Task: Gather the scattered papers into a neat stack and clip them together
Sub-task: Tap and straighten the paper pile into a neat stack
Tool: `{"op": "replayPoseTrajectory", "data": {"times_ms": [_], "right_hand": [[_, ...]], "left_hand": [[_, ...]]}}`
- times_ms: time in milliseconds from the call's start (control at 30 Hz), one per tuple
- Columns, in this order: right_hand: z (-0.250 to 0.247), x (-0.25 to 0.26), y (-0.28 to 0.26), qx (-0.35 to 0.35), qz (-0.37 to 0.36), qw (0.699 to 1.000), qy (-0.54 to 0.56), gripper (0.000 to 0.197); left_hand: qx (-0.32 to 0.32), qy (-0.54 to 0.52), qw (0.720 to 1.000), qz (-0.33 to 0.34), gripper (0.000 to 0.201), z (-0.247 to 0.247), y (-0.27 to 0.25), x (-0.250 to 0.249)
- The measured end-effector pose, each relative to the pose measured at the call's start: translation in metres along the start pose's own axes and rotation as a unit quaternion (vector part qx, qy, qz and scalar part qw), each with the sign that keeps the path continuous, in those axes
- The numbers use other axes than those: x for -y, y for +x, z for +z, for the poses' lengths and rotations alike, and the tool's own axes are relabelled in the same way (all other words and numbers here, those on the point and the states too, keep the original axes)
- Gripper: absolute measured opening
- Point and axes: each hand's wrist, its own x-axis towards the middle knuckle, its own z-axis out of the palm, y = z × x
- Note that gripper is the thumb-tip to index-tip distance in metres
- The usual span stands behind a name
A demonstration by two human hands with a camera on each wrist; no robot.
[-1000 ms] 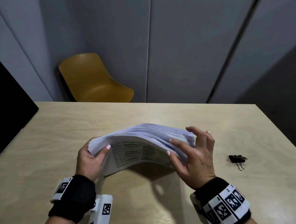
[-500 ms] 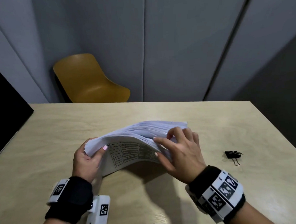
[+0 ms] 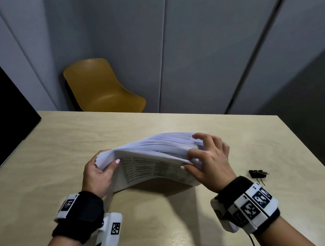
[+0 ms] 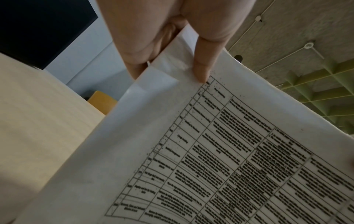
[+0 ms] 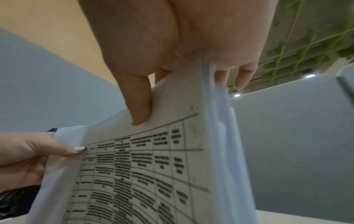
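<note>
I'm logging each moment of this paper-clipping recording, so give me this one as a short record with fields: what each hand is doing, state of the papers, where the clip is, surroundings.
left hand: grips the left end of the paper stack, thumb on the printed sheet
right hand: grips the right end, fingers curled over the top
paper stack: held on edge, bowed, sheets uneven, unclipped
binder clip: black, lying on the table right of the right hand, untouched
surroundings: yellow chair behind the table

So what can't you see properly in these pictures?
- Words on the papers: blurred in every view, unreadable.
- Right hand fingers: mostly hidden behind the papers.
- Left hand fingers: hidden behind the papers in the head view.
- Binder clip: small, head view only.
- Yellow chair: legs hidden by the table.
</note>
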Motion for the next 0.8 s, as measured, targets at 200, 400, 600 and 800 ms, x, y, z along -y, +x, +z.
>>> {"op": "replayPoseTrajectory", "data": {"times_ms": [200,400,600,800], "right_hand": [[0.01,-0.036,-0.007,-0.081,0.027,0.976,0.202,0.025],[0.03,-0.059,0.003,-0.073,0.143,0.878,0.451,0.026],[0.039,-0.073,0.021,0.068,0.166,0.802,0.57,0.08],[0.045,-0.048,0.02,0.0,0.18,0.833,0.523,0.034]], "left_hand": [[0.039,0.002,0.999,-0.001,0.035,-0.008,0.01,0.01],[0.118,-0.019,0.993,-0.024,0.046,-0.02,0.017,0.009],[0.179,-0.022,0.983,-0.037,0.033,-0.026,0.022,0.006],[0.073,-0.021,0.996,-0.035,0.026,-0.009,0.019,0.002]]}}
